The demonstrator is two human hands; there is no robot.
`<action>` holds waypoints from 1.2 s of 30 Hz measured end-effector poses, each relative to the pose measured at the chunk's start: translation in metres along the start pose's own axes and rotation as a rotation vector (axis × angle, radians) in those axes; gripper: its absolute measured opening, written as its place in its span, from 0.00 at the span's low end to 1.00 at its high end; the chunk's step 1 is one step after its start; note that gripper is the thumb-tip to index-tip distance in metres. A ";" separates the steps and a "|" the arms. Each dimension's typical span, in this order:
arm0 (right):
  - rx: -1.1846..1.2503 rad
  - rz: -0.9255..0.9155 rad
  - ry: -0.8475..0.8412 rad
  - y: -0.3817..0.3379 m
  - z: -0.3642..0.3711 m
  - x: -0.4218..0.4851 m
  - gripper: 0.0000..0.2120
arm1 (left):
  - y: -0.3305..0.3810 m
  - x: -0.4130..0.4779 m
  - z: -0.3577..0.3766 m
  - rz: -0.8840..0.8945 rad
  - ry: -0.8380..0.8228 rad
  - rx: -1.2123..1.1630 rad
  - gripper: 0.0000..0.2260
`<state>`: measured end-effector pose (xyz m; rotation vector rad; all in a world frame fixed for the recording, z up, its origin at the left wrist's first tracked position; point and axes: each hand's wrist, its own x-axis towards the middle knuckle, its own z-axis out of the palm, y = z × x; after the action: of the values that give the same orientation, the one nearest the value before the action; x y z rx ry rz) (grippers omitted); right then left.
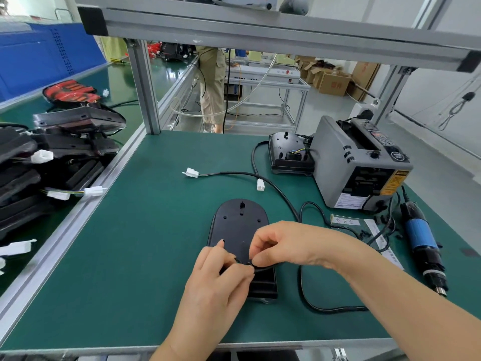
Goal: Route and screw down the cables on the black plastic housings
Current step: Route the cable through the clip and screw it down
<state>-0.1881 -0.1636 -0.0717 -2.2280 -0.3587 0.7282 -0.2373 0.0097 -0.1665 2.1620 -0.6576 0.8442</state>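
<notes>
**Both hands pinching the cable at the near end of the housing**

So the black plastic housing point(240, 227) is lying flat on the green table point(130, 256), pretty much dead centre, rounded end pointing away from the person. Both hands are working at its near end. The left hand point(216, 280) has its fingers curled in, pinching the black cable point(301, 285) right on top of the housing. The right hand point(289, 243) comes in from the other side, thumb and forefinger nipping the same cable just beside the left fingertips. From there the cable ducks under the right wrist and loops across the table to the right of the housing.

Further back there's more black cable with two white connectors point(192, 173) on it, lying loose on the table. A second housing point(290, 155) sits at the far right, touching a grey tape dispenser point(359, 165). An electric screwdriver point(421, 246) with a blue body lies along the right edge, near some paper strips point(346, 221). A pile of housings point(52, 157) is stacked on the neighbouring surface to the left.
</notes>
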 end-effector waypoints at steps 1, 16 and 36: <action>0.031 -0.013 -0.007 0.002 0.001 -0.003 0.06 | 0.000 0.000 0.000 -0.003 -0.002 0.007 0.02; -0.182 -0.113 0.212 0.020 0.016 -0.015 0.11 | 0.002 0.003 -0.003 -0.042 -0.052 -0.012 0.02; -0.115 -0.083 0.159 0.021 0.008 -0.013 0.07 | 0.003 0.007 -0.007 -0.050 -0.065 -0.070 0.04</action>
<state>-0.2031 -0.1792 -0.0867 -2.3463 -0.4205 0.4930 -0.2372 0.0117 -0.1566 2.1412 -0.6529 0.7160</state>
